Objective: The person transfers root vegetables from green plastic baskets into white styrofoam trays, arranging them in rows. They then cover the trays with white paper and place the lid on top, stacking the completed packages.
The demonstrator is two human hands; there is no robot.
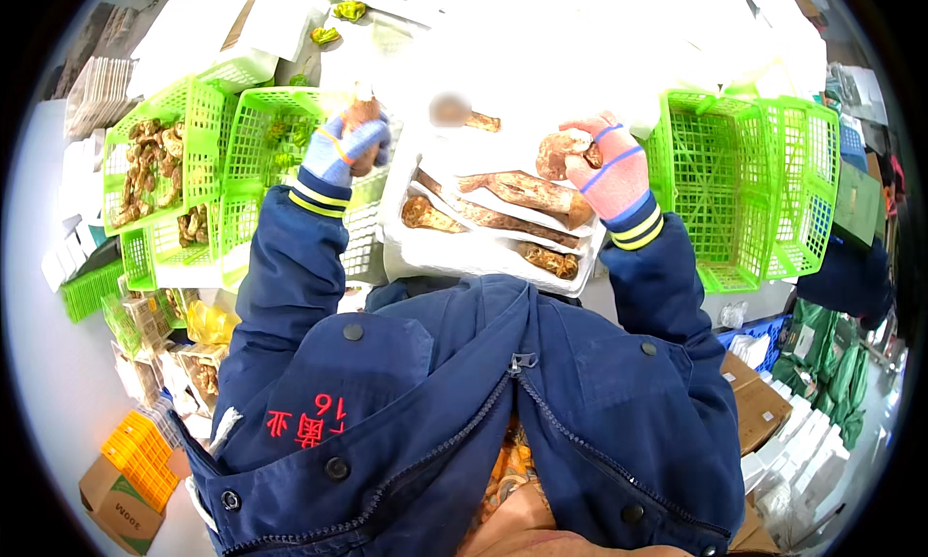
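My left hand [348, 147], in a blue glove with an orange stripe, is closed around a brown mushroom [362, 115] to the left of the foam box. In a pink glove with blue stripes, my right hand [609, 162] grips a pale brown mushroom [557, 153] over the box's right side. The white foam box [435, 255] lies in front of my body. Long brown-and-white mushrooms [515, 189] lie in it, with white strips between them. Another mushroom [484, 121] lies near its far edge, beside a blurred patch.
Green plastic baskets stand at both sides; one left basket [203, 147] holds brown mushrooms, another [250, 133] green peppers or similar produce. The right basket [714, 187] stands beside my right hand. Two yellow-green pieces [349, 10] lie at the far left. Cardboard boxes [757, 405] stand lower right.
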